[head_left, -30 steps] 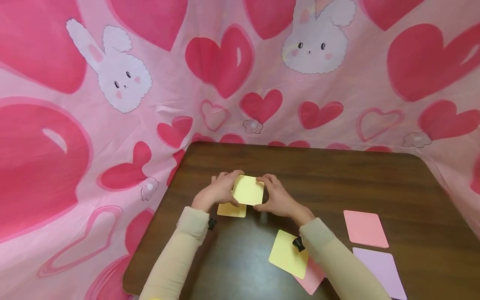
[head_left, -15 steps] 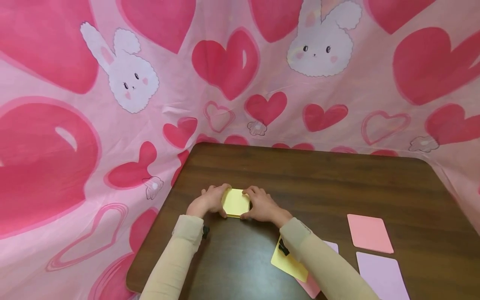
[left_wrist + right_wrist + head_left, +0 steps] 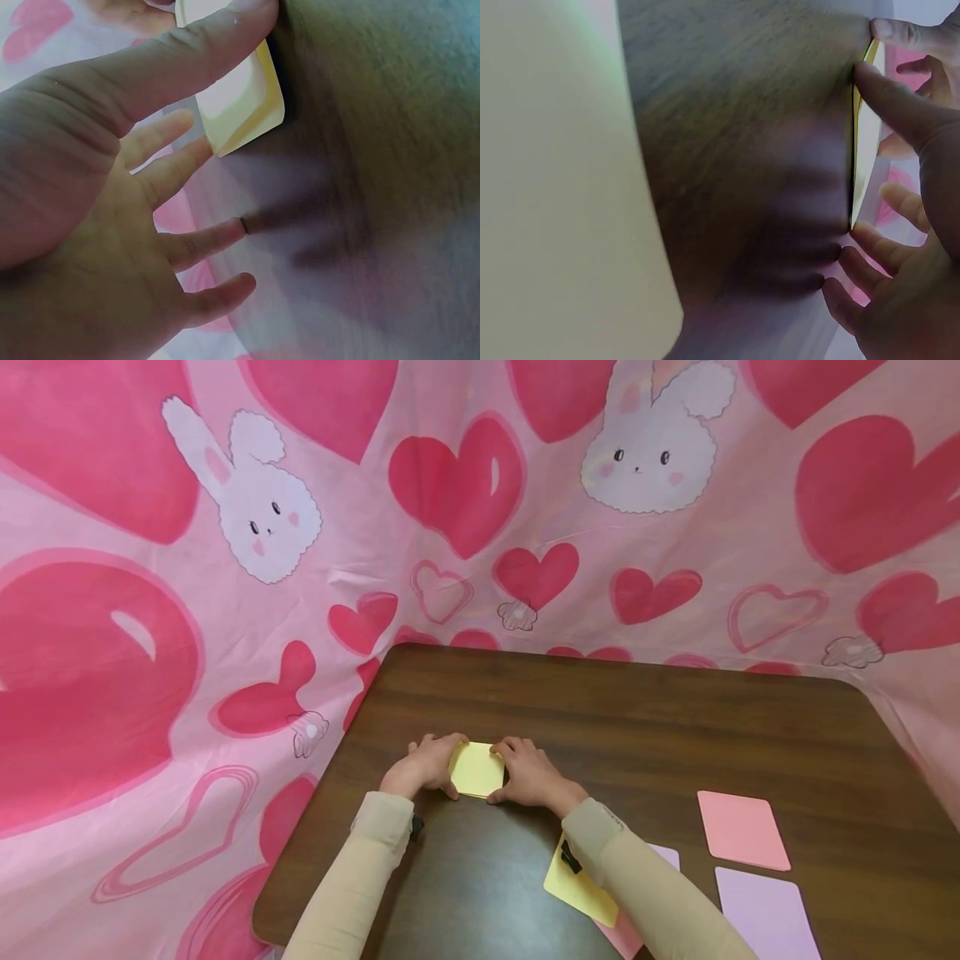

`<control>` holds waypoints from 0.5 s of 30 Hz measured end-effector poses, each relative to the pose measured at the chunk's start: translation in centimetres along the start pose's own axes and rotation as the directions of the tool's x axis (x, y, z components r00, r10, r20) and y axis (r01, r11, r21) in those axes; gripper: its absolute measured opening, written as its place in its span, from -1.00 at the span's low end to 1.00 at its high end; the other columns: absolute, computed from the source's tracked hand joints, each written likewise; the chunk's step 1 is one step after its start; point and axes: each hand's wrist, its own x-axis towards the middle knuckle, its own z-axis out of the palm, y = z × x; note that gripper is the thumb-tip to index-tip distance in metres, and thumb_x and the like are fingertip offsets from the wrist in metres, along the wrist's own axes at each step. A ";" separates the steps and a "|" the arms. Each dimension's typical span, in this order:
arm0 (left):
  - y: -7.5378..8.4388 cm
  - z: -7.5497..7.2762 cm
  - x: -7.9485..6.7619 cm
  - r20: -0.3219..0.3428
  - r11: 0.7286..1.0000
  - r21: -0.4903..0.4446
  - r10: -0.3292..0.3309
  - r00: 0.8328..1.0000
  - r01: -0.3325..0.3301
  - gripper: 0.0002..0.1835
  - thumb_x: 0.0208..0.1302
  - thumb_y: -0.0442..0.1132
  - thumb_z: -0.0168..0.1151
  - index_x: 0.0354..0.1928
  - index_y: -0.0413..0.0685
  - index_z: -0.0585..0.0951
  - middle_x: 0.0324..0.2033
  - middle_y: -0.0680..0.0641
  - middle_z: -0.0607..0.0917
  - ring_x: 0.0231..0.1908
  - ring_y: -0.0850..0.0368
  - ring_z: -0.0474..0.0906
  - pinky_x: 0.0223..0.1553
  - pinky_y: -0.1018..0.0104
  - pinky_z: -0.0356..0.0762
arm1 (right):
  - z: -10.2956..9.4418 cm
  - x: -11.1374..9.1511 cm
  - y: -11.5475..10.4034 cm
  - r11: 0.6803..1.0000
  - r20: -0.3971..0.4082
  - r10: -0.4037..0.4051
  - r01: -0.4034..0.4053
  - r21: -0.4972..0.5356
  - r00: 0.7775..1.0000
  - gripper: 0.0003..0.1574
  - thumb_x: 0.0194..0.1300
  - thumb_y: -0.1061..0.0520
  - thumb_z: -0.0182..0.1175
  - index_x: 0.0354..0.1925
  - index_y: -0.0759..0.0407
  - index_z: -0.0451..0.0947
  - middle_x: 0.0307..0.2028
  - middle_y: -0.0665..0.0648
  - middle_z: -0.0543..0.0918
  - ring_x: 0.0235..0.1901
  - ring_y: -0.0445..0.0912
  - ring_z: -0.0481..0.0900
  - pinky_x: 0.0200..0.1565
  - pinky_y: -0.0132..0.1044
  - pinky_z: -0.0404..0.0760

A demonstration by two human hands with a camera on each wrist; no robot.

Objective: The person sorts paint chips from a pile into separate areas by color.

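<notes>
Toward the left of the table, a small stack of yellow cards (image 3: 477, 770) lies flat between both hands. My left hand (image 3: 425, 766) grips its left side, thumb at the near corner and a finger at the far corner. On the opposite side, my right hand (image 3: 529, 777) holds the stack the same way. In the left wrist view the cards' corner (image 3: 259, 101) shows a darker yellow layer under a paler one. From the right wrist, the stack's edge (image 3: 861, 135) appears slightly bowed, with thumb and fingertips at its corners.
Beneath my right forearm lie another yellow card (image 3: 577, 889), a pink card (image 3: 621, 937) and a purple card (image 3: 666, 855), partly hidden. Farther right are a pink card (image 3: 742, 829) and a purple card (image 3: 767, 910). A heart-patterned cloth (image 3: 450, 568) hangs behind the brown table (image 3: 637, 718).
Both hands have brought the upper yellow card left and down onto the yellow card lying on the table, so the two line up. In the last half second the hands barely moved.
</notes>
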 end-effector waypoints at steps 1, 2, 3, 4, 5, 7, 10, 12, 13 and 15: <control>0.0 0.0 0.0 -0.001 1.000 0.000 -0.001 1.000 0.001 0.05 -0.31 -0.17 0.77 0.35 0.10 0.43 0.13 -0.05 0.61 0.18 -0.17 0.30 0.16 -0.17 0.20 | 0.0 0.0 0.0 1.000 0.001 -0.001 0.001 -0.002 1.000 0.12 -0.06 -0.34 0.57 0.32 0.16 0.44 0.22 0.17 0.46 0.18 0.14 0.38 0.13 0.11 0.45; 0.0 0.0 0.0 0.001 1.000 -0.003 -0.005 1.000 0.005 0.05 -0.31 -0.18 0.77 0.35 0.11 0.43 0.14 -0.05 0.61 0.18 -0.16 0.30 0.15 -0.16 0.22 | -0.1 -0.1 0.0 1.000 0.003 -0.001 0.001 -0.005 1.000 0.12 -0.06 -0.35 0.57 0.33 0.15 0.43 0.23 0.18 0.45 0.19 0.14 0.38 0.14 0.11 0.44; 0.0 0.0 0.0 0.003 1.000 -0.002 -0.005 1.000 0.005 0.04 -0.31 -0.18 0.77 0.34 0.11 0.43 0.14 -0.05 0.61 0.17 -0.16 0.30 0.13 -0.15 0.23 | -0.1 -0.1 0.0 1.000 0.004 -0.001 0.001 -0.007 1.000 0.13 -0.07 -0.35 0.56 0.33 0.15 0.43 0.23 0.19 0.44 0.20 0.14 0.37 0.15 0.11 0.43; 0.0 0.0 0.0 0.005 1.000 -0.002 -0.007 1.000 0.007 0.04 -0.31 -0.18 0.77 0.35 0.11 0.43 0.14 -0.05 0.61 0.17 -0.16 0.30 0.14 -0.14 0.23 | -0.1 -0.2 0.0 1.000 0.005 -0.002 0.002 -0.006 1.000 0.14 -0.07 -0.35 0.57 0.34 0.14 0.42 0.23 0.19 0.43 0.20 0.14 0.37 0.16 0.11 0.43; 0.0 0.0 0.0 0.008 1.000 -0.002 -0.008 1.000 0.008 0.04 -0.30 -0.18 0.76 0.35 0.11 0.43 0.14 -0.05 0.61 0.17 -0.15 0.29 0.14 -0.14 0.24 | -0.1 -0.2 0.0 1.000 0.006 -0.004 0.004 -0.007 1.000 0.14 -0.07 -0.36 0.56 0.34 0.14 0.42 0.22 0.20 0.42 0.20 0.14 0.36 0.16 0.11 0.43; 0.0 -0.1 0.0 0.014 1.000 0.002 -0.009 1.000 0.009 0.03 -0.29 -0.19 0.76 0.35 0.10 0.43 0.15 -0.06 0.60 0.18 -0.16 0.29 0.14 -0.15 0.26 | -0.1 -0.3 0.1 1.000 0.006 -0.009 0.009 -0.011 1.000 0.14 -0.07 -0.37 0.56 0.34 0.13 0.42 0.21 0.20 0.42 0.20 0.14 0.37 0.16 0.11 0.43; 0.0 -0.1 0.0 0.023 1.000 -0.001 -0.016 1.000 0.016 0.03 -0.28 -0.19 0.75 0.35 0.12 0.42 0.16 -0.06 0.59 0.21 -0.17 0.27 0.16 -0.17 0.28 | 0.1 -0.3 0.2 1.000 0.009 -0.017 0.017 -0.022 1.000 0.15 -0.07 -0.38 0.54 0.35 0.13 0.42 0.20 0.20 0.41 0.18 0.13 0.36 0.16 0.11 0.43; -0.1 -0.1 0.0 0.030 1.000 -0.009 -0.026 0.999 0.026 0.03 -0.27 -0.20 0.75 0.35 0.15 0.42 0.17 -0.07 0.58 0.23 -0.21 0.27 0.15 -0.21 0.31 | 0.2 -0.3 0.2 1.000 0.009 -0.023 0.023 -0.015 1.000 0.15 -0.08 -0.38 0.55 0.34 0.14 0.42 0.19 0.21 0.40 0.17 0.13 0.36 0.16 0.12 0.43; -0.1 -0.1 0.0 0.034 0.999 -0.014 -0.030 0.999 0.031 0.03 -0.28 -0.20 0.75 0.35 0.17 0.42 0.18 -0.08 0.57 0.24 -0.24 0.26 0.14 -0.23 0.32 | 0.2 -0.3 0.2 1.000 0.012 -0.022 0.022 -0.012 1.000 0.16 -0.08 -0.39 0.55 0.35 0.14 0.42 0.19 0.21 0.39 0.17 0.13 0.35 0.16 0.11 0.42; -0.2 -0.1 -0.1 0.041 0.999 -0.020 -0.043 0.998 0.044 0.04 -0.27 -0.21 0.75 0.35 0.21 0.41 0.20 -0.12 0.54 0.22 -0.29 0.29 0.11 -0.26 0.36 | 0.3 -0.3 0.3 1.000 0.017 -0.021 0.020 0.002 1.000 0.18 -0.08 -0.39 0.55 0.35 0.15 0.41 0.20 0.22 0.38 0.18 0.14 0.34 0.17 0.11 0.41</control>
